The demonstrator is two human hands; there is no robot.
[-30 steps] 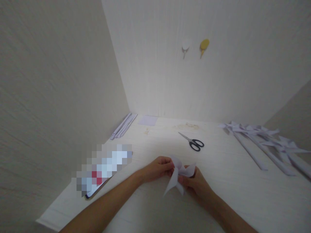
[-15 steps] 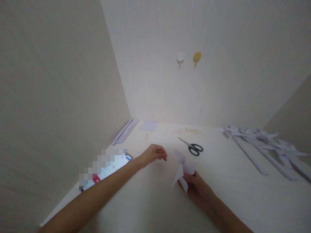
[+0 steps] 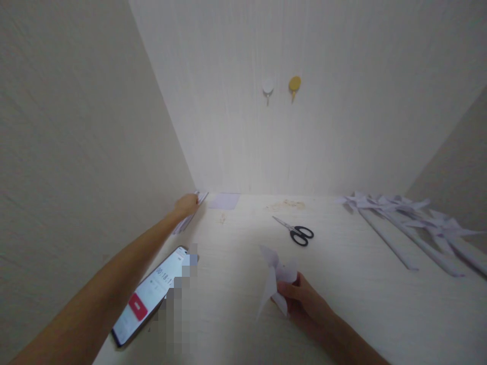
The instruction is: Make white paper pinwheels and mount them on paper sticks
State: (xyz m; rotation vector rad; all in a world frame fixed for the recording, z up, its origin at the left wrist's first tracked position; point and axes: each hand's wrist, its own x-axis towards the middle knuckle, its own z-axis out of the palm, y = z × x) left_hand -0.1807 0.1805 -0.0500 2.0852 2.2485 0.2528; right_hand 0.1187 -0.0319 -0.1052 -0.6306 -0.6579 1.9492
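The folded paper pinwheel [image 3: 277,276], light, flimsy and easily creased, sits pinched at its centre in the right hand [image 3: 300,301] just above the surface [image 3: 342,284]. The left hand [image 3: 186,205] reaches the rolled paper sticks [image 3: 190,213] by the wall; its grip seemingly not yet closed.

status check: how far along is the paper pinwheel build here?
Done: several finished pinwheels on paper sticks lie at the table's right. In hand: the right hand holds a folded pinwheel head with no stick; the left hand reaches to the rolled paper sticks in the far left corner. Left: that head has no stick yet. Scissors lie unused.
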